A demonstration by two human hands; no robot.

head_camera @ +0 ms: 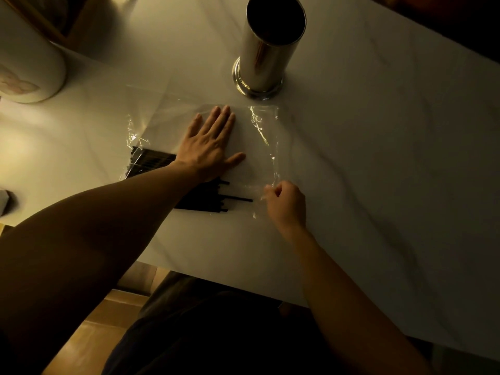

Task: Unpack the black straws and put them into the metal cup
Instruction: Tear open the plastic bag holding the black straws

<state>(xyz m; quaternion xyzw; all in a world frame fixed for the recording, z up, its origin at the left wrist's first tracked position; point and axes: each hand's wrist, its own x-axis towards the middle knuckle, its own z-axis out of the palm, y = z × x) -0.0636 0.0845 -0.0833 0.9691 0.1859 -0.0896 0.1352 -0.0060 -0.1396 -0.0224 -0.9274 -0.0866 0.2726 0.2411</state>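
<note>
Here the unpacking is underway: the left hand [209, 147] lies flat, fingers released, pinning the clear plastic bag [259, 147]; the right hand [285, 203] pinches its open edge. Next, the black straws [205, 197] need drawing out toward the metal cup [267, 50].

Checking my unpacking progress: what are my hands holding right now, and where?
The right hand pinches the clear plastic bag at its near right edge; the left hand presses flat on it, gripping nothing.

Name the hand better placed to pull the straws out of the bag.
Right. The right hand already pinches the clear bag beside the protruding black straws. The left hand lies flat, pinning the bag.
</note>
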